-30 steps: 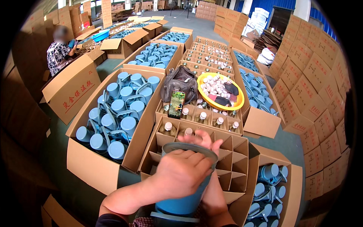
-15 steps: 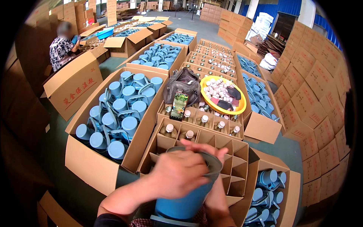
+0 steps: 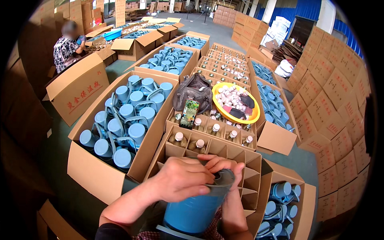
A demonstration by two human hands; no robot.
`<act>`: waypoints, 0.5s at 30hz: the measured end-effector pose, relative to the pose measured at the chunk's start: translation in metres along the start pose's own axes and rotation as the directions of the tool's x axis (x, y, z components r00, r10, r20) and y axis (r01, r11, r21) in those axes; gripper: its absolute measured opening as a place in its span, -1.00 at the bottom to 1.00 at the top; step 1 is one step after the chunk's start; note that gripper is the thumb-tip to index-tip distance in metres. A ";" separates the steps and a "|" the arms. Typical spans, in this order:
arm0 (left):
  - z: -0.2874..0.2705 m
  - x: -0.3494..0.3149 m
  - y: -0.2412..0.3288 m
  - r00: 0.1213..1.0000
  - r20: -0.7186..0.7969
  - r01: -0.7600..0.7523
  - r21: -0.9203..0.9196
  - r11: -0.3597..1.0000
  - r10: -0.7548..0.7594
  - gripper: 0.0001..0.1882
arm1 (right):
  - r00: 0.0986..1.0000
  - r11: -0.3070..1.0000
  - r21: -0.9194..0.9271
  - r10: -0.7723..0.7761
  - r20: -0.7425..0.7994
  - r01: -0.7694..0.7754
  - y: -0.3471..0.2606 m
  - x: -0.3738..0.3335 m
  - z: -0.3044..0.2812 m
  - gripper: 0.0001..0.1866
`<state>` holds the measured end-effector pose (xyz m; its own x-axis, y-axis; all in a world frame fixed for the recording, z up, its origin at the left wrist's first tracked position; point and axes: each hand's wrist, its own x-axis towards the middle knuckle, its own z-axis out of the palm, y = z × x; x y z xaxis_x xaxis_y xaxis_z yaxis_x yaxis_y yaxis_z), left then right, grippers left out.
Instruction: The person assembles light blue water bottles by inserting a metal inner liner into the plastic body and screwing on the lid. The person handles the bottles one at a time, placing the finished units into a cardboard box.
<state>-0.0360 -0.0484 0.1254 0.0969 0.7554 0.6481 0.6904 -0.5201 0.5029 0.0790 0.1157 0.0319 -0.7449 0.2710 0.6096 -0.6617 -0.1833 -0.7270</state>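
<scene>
A blue cylindrical thermos casing [image 3: 191,212] with a translucent greyish upper band stands in front of my body, its open mouth tilted slightly up and away. My left hand [image 3: 180,179] lies over the near left of the mouth, fingers bent together across the rim; its fingertips are partly hidden. At the far right of the rim, my right hand [image 3: 224,165] curls its fingers over the edge, thumb against the outer side. Just beyond is a divided carton [image 3: 252,160], where glass liners with pale caps, such as one liner [image 3: 197,146], stand in the far-left cells.
To the left, a large carton [image 3: 96,176] holds several blue lidded thermoses [image 3: 137,132]. Beyond my hands lie a phone [image 3: 189,113], a dark bag [image 3: 194,93] and a yellow basin [image 3: 252,116] of pale caps. Stacked cartons [image 3: 336,116] line the right. A person [image 3: 66,50] sits far left.
My left hand has shifted slightly left and up over the mouth. My right fingers, stretched out before, are now curled on the rim. The casing stays about in place.
</scene>
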 end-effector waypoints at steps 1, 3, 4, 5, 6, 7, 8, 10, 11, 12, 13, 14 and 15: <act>-0.003 -0.004 -0.005 0.999 -0.013 -0.036 -0.047 0.998 0.036 -0.77 | 0.999 0.999 -0.048 0.019 -0.031 -0.020 -0.007 0.001 0.007 -0.07; -0.003 -0.008 -0.006 0.999 -0.033 -0.044 -0.104 0.994 0.041 -0.73 | 0.998 0.998 -0.065 0.024 -0.059 -0.028 -0.010 0.003 0.009 -0.15; -0.001 -0.009 -0.005 0.991 -0.136 -0.031 -0.185 0.982 0.006 -0.67 | 1.000 0.997 -0.073 0.024 -0.017 -0.025 -0.016 0.003 0.008 -0.19; 0.002 -0.009 -0.004 0.972 -0.231 -0.027 -0.268 0.963 -0.037 -0.61 | 0.999 0.996 -0.083 0.024 0.022 -0.022 -0.026 0.002 0.004 -0.24; 0.006 -0.010 -0.006 0.944 -0.317 -0.034 -0.353 0.935 -0.085 -0.55 | 0.998 0.995 -0.095 0.023 0.059 -0.017 -0.038 0.002 -0.001 -0.28; 0.013 -0.023 -0.016 0.877 -0.422 0.037 -0.420 0.907 -0.231 -0.53 | 0.994 0.998 -0.054 0.039 0.099 -0.034 -0.057 0.005 0.005 -0.39; 0.026 -0.026 -0.020 0.790 -0.482 0.076 -0.537 0.840 -0.380 -0.53 | 0.971 0.990 -0.134 0.081 0.224 -0.051 -0.076 0.010 0.004 -0.42; 0.079 -0.047 -0.041 0.740 -0.231 0.264 -0.764 0.589 -0.631 -0.53 | 0.913 0.945 -0.294 0.240 0.329 -0.143 -0.105 0.024 0.022 -0.58; 0.108 -0.061 -0.054 0.704 -0.084 0.347 -0.826 0.444 -0.705 -0.55 | 0.896 0.891 -0.365 0.372 0.243 -0.271 -0.113 0.026 0.032 -0.64; 0.144 -0.069 -0.059 0.707 0.057 0.390 -0.863 0.321 -0.705 -0.57 | 0.863 0.807 -0.447 0.487 0.134 -0.386 -0.130 0.029 0.047 -0.69; 0.170 -0.078 -0.061 0.715 0.170 0.425 -0.876 0.228 -0.679 -0.60 | 0.817 0.706 -0.509 0.577 0.009 -0.493 -0.145 0.030 0.059 -0.72; 0.188 -0.085 -0.060 0.715 0.268 0.464 -0.873 0.151 -0.645 -0.62 | 0.783 0.578 -0.642 0.619 -0.057 -0.504 -0.159 0.031 0.067 -0.73; 0.189 -0.089 -0.051 0.718 0.356 0.506 -0.857 0.098 -0.598 -0.64 | 0.748 0.430 -0.745 0.649 -0.137 -0.510 -0.174 0.030 0.073 -0.74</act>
<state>0.0556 -0.0133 -0.0658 -0.0884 0.9953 -0.0387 -0.4971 -0.0104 0.8676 0.1657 0.0870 0.1996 -0.9751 0.2136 -0.0592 0.1589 0.4873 -0.8586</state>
